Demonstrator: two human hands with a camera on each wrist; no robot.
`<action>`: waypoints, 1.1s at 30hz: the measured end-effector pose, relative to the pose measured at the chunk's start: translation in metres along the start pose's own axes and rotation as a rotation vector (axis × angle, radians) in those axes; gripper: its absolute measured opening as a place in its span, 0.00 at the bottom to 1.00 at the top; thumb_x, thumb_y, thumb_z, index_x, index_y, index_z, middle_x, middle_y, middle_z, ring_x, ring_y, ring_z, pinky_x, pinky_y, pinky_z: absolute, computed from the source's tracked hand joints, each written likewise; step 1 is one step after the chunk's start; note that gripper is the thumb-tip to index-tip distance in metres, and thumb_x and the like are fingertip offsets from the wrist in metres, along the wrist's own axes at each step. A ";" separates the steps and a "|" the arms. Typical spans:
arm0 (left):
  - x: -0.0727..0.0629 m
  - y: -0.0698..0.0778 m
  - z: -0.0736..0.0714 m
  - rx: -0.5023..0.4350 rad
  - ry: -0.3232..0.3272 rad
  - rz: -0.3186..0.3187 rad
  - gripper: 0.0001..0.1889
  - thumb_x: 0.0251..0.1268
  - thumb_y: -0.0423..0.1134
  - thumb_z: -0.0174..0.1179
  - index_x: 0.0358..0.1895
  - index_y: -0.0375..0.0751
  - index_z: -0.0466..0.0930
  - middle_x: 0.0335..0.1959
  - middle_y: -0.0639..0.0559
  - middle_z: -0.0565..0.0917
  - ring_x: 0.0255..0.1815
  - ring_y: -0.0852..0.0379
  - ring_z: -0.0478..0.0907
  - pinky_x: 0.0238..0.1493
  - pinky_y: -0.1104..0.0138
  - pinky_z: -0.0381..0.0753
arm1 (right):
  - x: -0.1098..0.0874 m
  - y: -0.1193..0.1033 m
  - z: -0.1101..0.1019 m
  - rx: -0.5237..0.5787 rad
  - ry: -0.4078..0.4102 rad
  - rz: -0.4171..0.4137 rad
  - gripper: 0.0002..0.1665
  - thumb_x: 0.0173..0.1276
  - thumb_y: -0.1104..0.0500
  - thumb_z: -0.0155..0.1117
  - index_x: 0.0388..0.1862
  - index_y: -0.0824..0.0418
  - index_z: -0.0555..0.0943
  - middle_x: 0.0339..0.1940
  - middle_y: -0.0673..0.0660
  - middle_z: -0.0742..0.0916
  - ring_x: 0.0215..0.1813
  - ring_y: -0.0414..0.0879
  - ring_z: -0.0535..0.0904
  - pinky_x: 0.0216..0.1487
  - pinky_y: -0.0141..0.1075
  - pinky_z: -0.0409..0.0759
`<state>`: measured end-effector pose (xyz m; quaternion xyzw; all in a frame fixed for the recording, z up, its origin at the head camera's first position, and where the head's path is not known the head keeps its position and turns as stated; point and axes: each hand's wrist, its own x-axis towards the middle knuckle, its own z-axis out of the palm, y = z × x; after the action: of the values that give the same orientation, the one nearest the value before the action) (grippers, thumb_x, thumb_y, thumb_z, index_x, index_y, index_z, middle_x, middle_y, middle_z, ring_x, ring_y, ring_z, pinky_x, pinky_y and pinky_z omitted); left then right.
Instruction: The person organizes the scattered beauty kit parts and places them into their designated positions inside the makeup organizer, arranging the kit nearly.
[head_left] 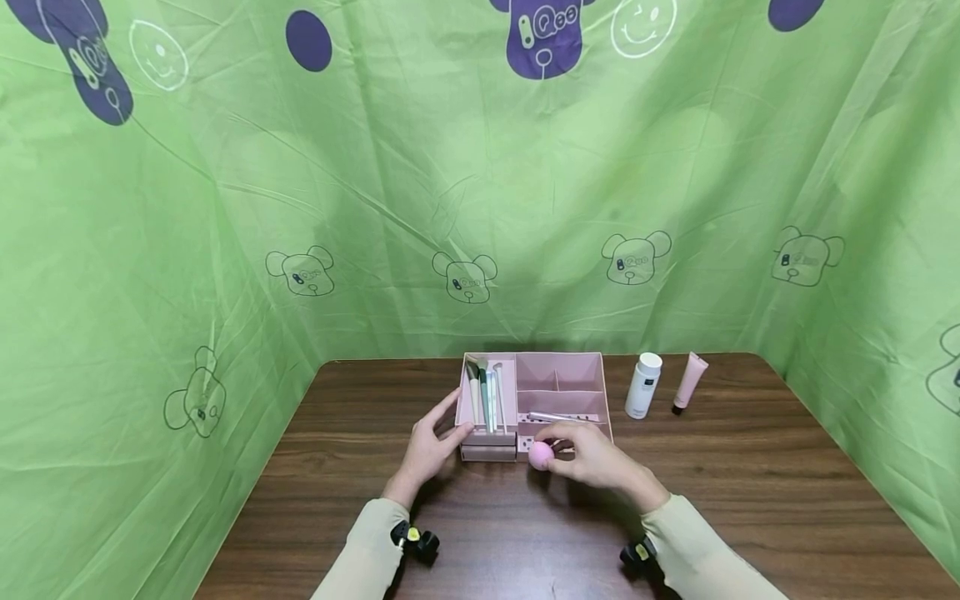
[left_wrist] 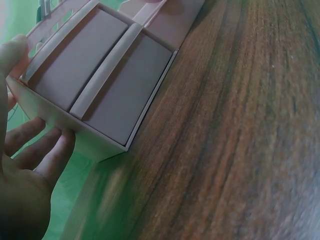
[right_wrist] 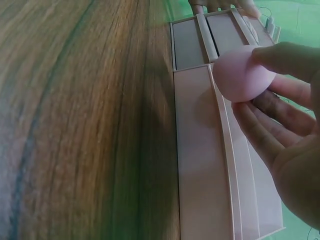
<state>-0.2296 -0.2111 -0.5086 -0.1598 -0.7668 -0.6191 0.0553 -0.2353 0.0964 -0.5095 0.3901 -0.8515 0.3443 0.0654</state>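
Green fabric backdrop (head_left: 480, 167) all around me, with bear heads printed on it, and a dark wood-grain table (head_left: 337, 467) underneath. My pink desk organizer (head_left: 558, 402) sits near the far edge. My left hand (head_left: 429, 452) is at its front left corner, fingers loosely spread against the outer side wall and thumb up by the front lip, right next to the two stacked drawers (left_wrist: 135, 95). My right hand (head_left: 594, 458) is pinching a smooth pink ball (head_left: 541, 455) between thumb and fingers, at the front of the organizer's right half. Makeup brushes (head_left: 483, 396) lie side by side in the left tray, and a slim silvery stick (head_left: 551, 417) lies crosswise on the right. Off to the organizer's right: a white bottle (head_left: 642, 387) standing up, then a pink squeeze tube (head_left: 689, 382) with a black cap, just beside it.
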 end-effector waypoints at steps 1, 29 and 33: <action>0.000 0.000 0.000 -0.002 0.001 -0.001 0.36 0.63 0.39 0.66 0.73 0.40 0.62 0.69 0.35 0.69 0.67 0.37 0.69 0.65 0.51 0.75 | 0.001 0.000 0.000 0.003 0.004 0.006 0.21 0.58 0.56 0.73 0.51 0.55 0.84 0.49 0.44 0.87 0.52 0.44 0.82 0.56 0.44 0.82; -0.001 0.003 -0.001 -0.002 -0.008 0.011 0.36 0.64 0.39 0.66 0.73 0.36 0.61 0.68 0.31 0.69 0.66 0.34 0.68 0.65 0.50 0.74 | 0.016 0.009 0.005 0.107 0.071 0.077 0.20 0.58 0.62 0.73 0.50 0.59 0.84 0.49 0.54 0.86 0.47 0.48 0.85 0.49 0.44 0.87; -0.001 0.002 -0.001 -0.003 -0.011 0.016 0.36 0.64 0.38 0.65 0.73 0.36 0.61 0.69 0.32 0.68 0.67 0.34 0.68 0.65 0.52 0.74 | 0.019 0.012 0.006 0.053 0.100 0.082 0.21 0.56 0.60 0.75 0.50 0.59 0.84 0.48 0.54 0.87 0.48 0.52 0.84 0.51 0.47 0.86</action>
<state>-0.2279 -0.2115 -0.5065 -0.1695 -0.7649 -0.6189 0.0555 -0.2556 0.0868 -0.5131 0.3389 -0.8529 0.3884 0.0833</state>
